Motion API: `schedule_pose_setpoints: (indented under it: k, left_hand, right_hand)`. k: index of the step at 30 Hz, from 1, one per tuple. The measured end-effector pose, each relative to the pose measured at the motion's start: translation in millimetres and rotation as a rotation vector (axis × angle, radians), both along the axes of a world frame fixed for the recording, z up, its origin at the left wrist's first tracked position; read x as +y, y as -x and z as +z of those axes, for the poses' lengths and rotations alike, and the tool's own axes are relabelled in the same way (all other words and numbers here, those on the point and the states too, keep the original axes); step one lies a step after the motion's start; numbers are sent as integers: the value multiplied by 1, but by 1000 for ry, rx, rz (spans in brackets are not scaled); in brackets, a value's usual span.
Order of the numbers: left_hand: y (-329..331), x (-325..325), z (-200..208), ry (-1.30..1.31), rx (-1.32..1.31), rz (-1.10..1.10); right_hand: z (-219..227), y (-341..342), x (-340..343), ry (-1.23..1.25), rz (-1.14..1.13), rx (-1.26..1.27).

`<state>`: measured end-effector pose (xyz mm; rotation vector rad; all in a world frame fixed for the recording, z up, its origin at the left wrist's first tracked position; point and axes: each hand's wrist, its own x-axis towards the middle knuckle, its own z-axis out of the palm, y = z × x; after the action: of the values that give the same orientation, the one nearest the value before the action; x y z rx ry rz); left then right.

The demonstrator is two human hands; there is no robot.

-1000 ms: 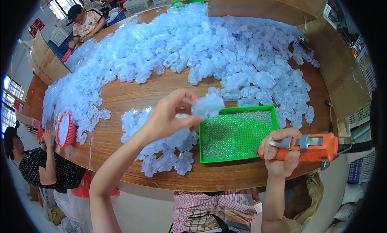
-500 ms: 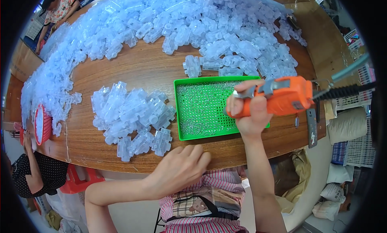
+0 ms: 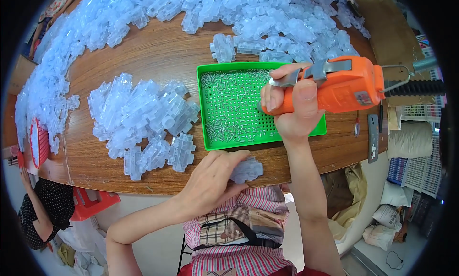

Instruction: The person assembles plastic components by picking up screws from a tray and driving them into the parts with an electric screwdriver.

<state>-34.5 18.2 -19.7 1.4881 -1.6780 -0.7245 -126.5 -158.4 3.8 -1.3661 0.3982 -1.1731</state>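
Note:
Wrapped round an orange power screwdriver point(image 3: 342, 87), my right hand point(image 3: 297, 101) holds it on its side above a green perforated tray point(image 3: 262, 144). The driver's tip points left over the tray, where many small silver screws point(image 3: 232, 131) lie spread. At the table's near edge my left hand point(image 3: 213, 178) grips a clear plastic part point(image 3: 247, 170) between thumb and fingers. This part lies just below the tray. To the left of the tray sits a pile of similar clear plastic parts point(image 3: 143, 116).
A large heap of clear parts point(image 3: 287, 18) covers the table's far side. A red basket point(image 3: 42, 144) stands at the left edge. A dark flat tool point(image 3: 372, 140) lies at the right, near a small screwdriver point(image 3: 357, 125). Another person point(image 3: 45, 209) is at lower left.
The clear part now shows in my left hand, whose fingers have opened out around it. The table and tray have shifted up in view. My right hand still holds the driver over the tray.

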Motion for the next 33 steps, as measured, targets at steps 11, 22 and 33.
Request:
schedule_pose_setpoints:
  k: [11, 22, 33]
  left_hand:
    - [-2, 2, 17, 286, -199, 185]
    - [-20, -17, -9, 99, 14, 151]
    - [-19, -19, -13, 144, 96, 150]
  right_hand:
    - [-2, 3, 3, 82, 15, 29]
    - [68, 43, 51, 212, 291, -135]
    - [46, 30, 66, 282, 243, 5]
